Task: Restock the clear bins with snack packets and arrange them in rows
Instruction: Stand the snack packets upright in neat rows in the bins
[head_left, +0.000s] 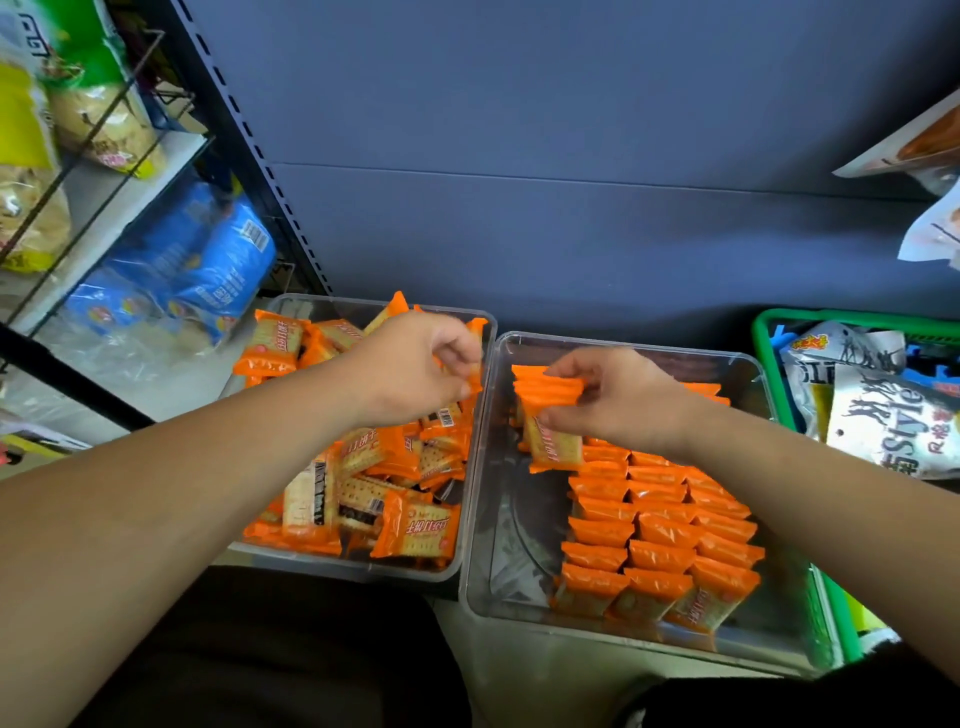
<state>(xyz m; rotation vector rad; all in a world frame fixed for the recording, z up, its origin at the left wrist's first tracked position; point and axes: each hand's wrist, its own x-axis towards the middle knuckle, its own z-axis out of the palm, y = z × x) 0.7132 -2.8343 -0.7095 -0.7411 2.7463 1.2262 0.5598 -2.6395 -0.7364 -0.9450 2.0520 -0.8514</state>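
packet pinched under right hand

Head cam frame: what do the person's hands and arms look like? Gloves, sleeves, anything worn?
Left hand and right hand are bare: no gloves, rings, watch or wristband visible. Both forearms are uncovered to the frame edge, with no sleeves in view. Dark garment shows below them.

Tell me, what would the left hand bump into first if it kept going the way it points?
Probably the right wall of the left bin, just past the orange packet that the left hand pinches; the right bin comes right after. Depth is unclear.
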